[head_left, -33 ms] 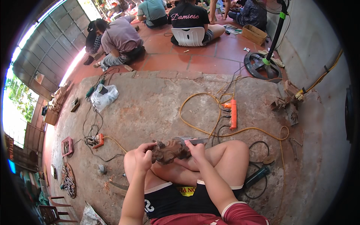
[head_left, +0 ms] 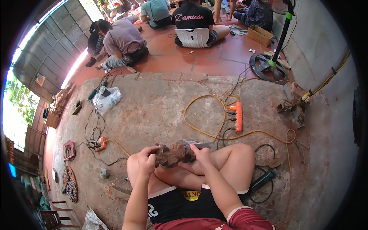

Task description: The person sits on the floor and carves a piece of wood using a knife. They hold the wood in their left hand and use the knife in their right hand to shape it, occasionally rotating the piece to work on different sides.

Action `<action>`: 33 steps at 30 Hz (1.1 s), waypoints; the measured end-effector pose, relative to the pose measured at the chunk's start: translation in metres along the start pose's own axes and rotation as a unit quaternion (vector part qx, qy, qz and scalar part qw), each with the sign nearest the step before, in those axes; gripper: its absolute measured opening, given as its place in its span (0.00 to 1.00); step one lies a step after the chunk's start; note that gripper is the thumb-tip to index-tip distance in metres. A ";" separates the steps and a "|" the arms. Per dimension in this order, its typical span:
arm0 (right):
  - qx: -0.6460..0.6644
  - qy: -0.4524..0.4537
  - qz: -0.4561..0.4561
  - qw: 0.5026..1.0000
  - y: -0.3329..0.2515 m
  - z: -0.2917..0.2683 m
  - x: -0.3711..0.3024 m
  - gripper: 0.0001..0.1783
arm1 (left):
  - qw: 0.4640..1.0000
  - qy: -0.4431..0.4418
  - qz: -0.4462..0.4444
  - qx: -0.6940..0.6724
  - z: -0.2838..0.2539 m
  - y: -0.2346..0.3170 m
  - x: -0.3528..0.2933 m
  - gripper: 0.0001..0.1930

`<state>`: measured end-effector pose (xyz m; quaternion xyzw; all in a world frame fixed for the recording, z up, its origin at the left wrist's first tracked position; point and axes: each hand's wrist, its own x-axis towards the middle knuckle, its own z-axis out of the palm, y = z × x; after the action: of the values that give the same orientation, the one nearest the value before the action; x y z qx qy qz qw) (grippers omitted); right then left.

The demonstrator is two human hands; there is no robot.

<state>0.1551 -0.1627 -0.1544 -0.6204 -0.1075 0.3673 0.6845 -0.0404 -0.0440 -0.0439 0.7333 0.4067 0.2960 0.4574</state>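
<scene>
Over my crossed legs I hold a brown carved wooden piece (head_left: 170,156) with a lumpy, curled surface. My left hand (head_left: 147,159) is closed around its left end. My right hand (head_left: 200,154) is closed at the other end, thumb on top, pinching a flat grey strip (head_left: 204,145) against or beside the carving. Whether the strip is sandpaper or a blade, I cannot tell. A clear, shiny sheet (head_left: 186,142) shows behind the right end of the carving. My right fingertips are partly hidden.
A teal power tool (head_left: 262,181) with a black cord lies right of my knee. Ahead are an orange power strip (head_left: 239,117) and a looped yellow cable (head_left: 188,109). A plastic bag (head_left: 107,100) and a tray of small tools (head_left: 70,186) lie left. Several people sit beyond.
</scene>
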 end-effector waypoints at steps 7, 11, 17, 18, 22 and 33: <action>0.034 0.001 0.012 0.999 -0.009 -0.020 -0.010 0.09 | 0.999 0.001 -0.031 0.010 -0.001 0.026 -0.004 0.19; 0.035 -0.003 0.019 0.999 -0.004 -0.019 -0.008 0.09 | 1.000 0.004 -0.011 -0.009 0.003 0.001 0.000 0.19; 0.040 -0.001 0.030 0.999 -0.019 -0.018 -0.012 0.09 | 1.000 -0.003 -0.001 0.006 0.006 0.001 0.003 0.19; 0.037 0.002 0.029 0.999 -0.019 -0.019 -0.011 0.09 | 1.000 -0.004 -0.002 0.005 0.006 0.000 0.003 0.19; 0.036 0.012 0.027 0.999 -0.017 -0.019 -0.009 0.09 | 1.000 -0.004 -0.007 0.007 0.007 0.000 0.004 0.19; 0.032 -0.003 0.034 0.999 0.001 -0.013 -0.002 0.10 | 1.000 -0.003 -0.006 0.006 0.010 0.004 0.005 0.18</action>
<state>0.1609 -0.1737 -0.1577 -0.6002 -0.0765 0.3953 0.6912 -0.0291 -0.0450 -0.0440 0.7347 0.4112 0.2887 0.4558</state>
